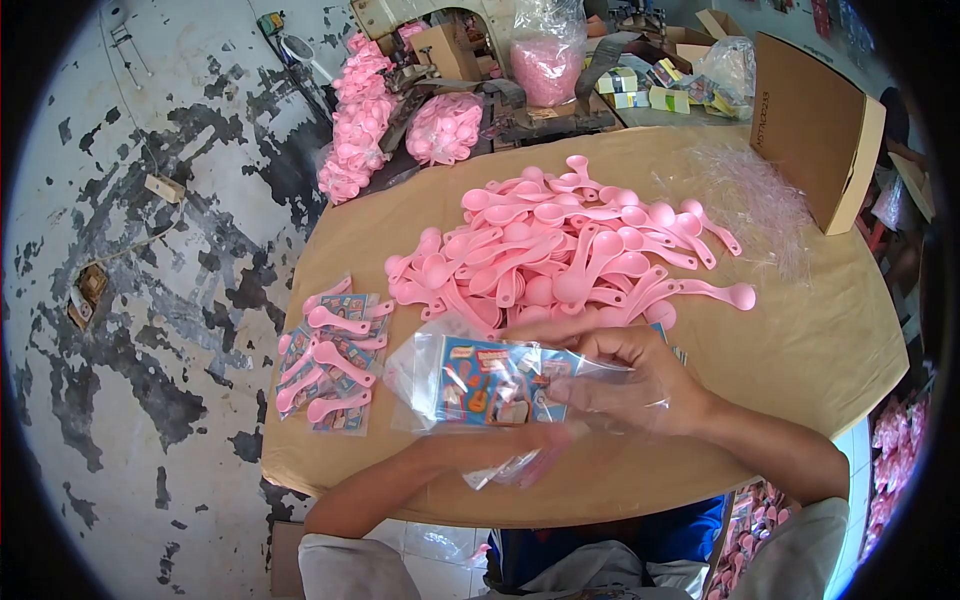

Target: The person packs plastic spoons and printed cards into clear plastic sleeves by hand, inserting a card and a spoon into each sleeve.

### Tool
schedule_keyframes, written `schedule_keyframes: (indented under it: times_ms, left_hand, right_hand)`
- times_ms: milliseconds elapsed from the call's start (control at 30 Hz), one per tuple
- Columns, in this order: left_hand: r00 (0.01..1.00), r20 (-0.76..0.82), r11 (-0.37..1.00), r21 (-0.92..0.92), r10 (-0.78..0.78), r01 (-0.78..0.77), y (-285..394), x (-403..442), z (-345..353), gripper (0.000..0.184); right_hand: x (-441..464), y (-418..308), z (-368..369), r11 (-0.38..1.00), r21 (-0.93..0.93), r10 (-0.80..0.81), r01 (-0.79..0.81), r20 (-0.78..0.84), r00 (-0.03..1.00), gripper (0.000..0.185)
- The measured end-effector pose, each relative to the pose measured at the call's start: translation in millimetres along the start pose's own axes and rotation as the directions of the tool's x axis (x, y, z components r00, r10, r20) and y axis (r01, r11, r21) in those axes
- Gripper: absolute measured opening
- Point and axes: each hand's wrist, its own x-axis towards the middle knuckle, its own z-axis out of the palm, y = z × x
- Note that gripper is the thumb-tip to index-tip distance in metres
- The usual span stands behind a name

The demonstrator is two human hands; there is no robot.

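Observation:
A clear plastic bag with a blue printed card (490, 385) inside is held in front of me, over the near part of the table. My right hand (640, 380) grips the bag's right end, its fingers bent round the plastic. My left hand (510, 445) is below the bag, blurred and partly covered by plastic, so its fingers do not show clearly. Beyond the hands lies a large heap of pink spoons (540, 240). To the left, several packets with blue cards and pink spoons (340, 355) lie overlapping.
A brown paper-covered table (790, 350) carries all this. An upright cardboard box (815, 130) stands at the back right beside loose clear plastic (745, 200). Bags of pink spoons (445, 128) and a bag of pink pieces (548, 65) are behind the table.

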Motion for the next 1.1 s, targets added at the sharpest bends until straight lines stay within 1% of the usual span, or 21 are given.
schedule_keyframes:
  times_ms: [100,133,167,200,233,267,333,433,533,567,633,667,733,767,800,867,933,967,1033,1067,1100]
  left_hand:
    - [0.976,0.088,0.980,0.005,0.199,-0.201,-21,-1,-8,0.061]
    - [0.994,-0.044,0.995,0.017,0.100,-0.099,-15,-7,-7,0.049]
    - [0.989,-0.099,0.990,-0.079,0.108,-0.116,-15,-6,-11,0.049]
    - [0.982,-0.157,0.976,-0.172,0.109,-0.136,-14,-3,-16,0.049]
    - [0.970,-0.219,0.952,-0.259,0.104,-0.160,-13,-1,-20,0.048]
    - [0.958,-0.242,0.967,-0.163,0.152,-0.194,-8,1,-20,0.049]
    - [0.948,-0.290,0.974,-0.137,0.133,-0.178,-10,1,-25,0.050]
    - [0.942,-0.300,0.971,-0.138,0.148,-0.197,-16,4,-31,0.050]
    - [0.932,-0.337,0.967,-0.161,0.135,-0.198,-15,4,-30,0.051]
    - [0.923,-0.364,0.965,-0.170,0.126,-0.198,-14,4,-30,0.051]
    - [0.918,-0.390,0.975,-0.171,0.066,-0.142,-12,3,-30,0.056]
    - [0.915,-0.402,0.979,-0.172,0.034,-0.112,-11,2,-31,0.058]
    - [0.920,-0.391,0.977,-0.182,0.032,-0.112,-10,3,-33,0.058]
    - [0.924,-0.382,0.976,-0.186,0.031,-0.110,-10,3,-34,0.058]
    - [0.928,-0.371,0.973,-0.201,0.032,-0.114,-9,3,-34,0.058]
    - [0.937,-0.348,0.966,-0.230,0.033,-0.120,-9,4,-34,0.057]
    - [0.938,-0.338,0.938,-0.297,0.074,-0.181,-9,5,-28,0.054]
    - [0.938,-0.333,0.920,-0.331,0.095,-0.210,-10,6,-26,0.052]
    - [0.945,-0.316,0.932,-0.309,0.087,-0.189,-11,3,-20,0.051]
    - [0.949,-0.306,0.939,-0.297,0.081,-0.176,-12,1,-17,0.050]
    - [0.945,-0.317,0.920,-0.344,0.076,-0.189,-11,1,-12,0.049]
  right_hand:
    - [-1,-7,-17,0.936,-0.331,-0.068,0.119,0.164,0.984,0.023]
    - [0,-16,-27,0.838,-0.520,-0.091,0.163,0.162,0.983,0.022]
    - [1,-30,-39,0.702,-0.684,-0.115,0.197,0.165,0.980,0.021]
    - [2,-40,-51,0.534,-0.816,-0.136,0.223,0.177,0.975,0.021]
    - [0,-42,-67,0.406,-0.897,-0.175,0.171,0.108,0.979,0.019]
    - [-4,-42,-84,0.272,-0.956,-0.223,0.109,0.047,0.974,0.017]
    - [-11,-31,-112,0.035,-0.986,-0.044,-0.160,-0.162,0.986,0.014]
    - [-2,-17,-131,0.018,-0.972,0.071,-0.235,-0.234,0.970,0.014]
    - [-3,-21,-129,-0.083,-0.977,-0.032,-0.198,-0.196,0.980,0.012]
    - [-3,-30,-125,0.083,-0.979,-0.145,-0.187,-0.197,0.970,0.010]
    - [-4,-59,-105,0.394,-0.915,-0.347,-0.090,-0.238,0.907,0.010]
    - [-5,-67,-97,0.505,-0.855,-0.356,-0.117,-0.330,0.874,0.008]
    - [-3,-58,-91,0.743,-0.658,-0.392,0.122,-0.281,0.876,0.010]
    - [-3,-53,-88,0.823,-0.517,-0.414,0.235,-0.264,0.871,0.012]
    - [-6,-51,-86,0.868,-0.440,-0.349,0.230,-0.213,0.912,0.015]
    - [-4,-44,-72,0.885,-0.388,-0.345,0.257,-0.176,0.922,0.017]
    - [-1,-36,-53,0.900,-0.330,-0.336,0.284,-0.112,0.935,0.018]
    - [0,-32,-45,0.931,-0.273,-0.287,0.243,-0.135,0.948,0.019]
    - [2,-23,-29,0.975,-0.152,-0.186,0.160,-0.176,0.967,0.019]
    - [3,-19,-21,0.982,-0.077,-0.185,0.174,-0.172,0.968,0.022]
    - [3,-17,-13,0.982,-0.005,-0.185,0.188,-0.206,0.961,0.023]
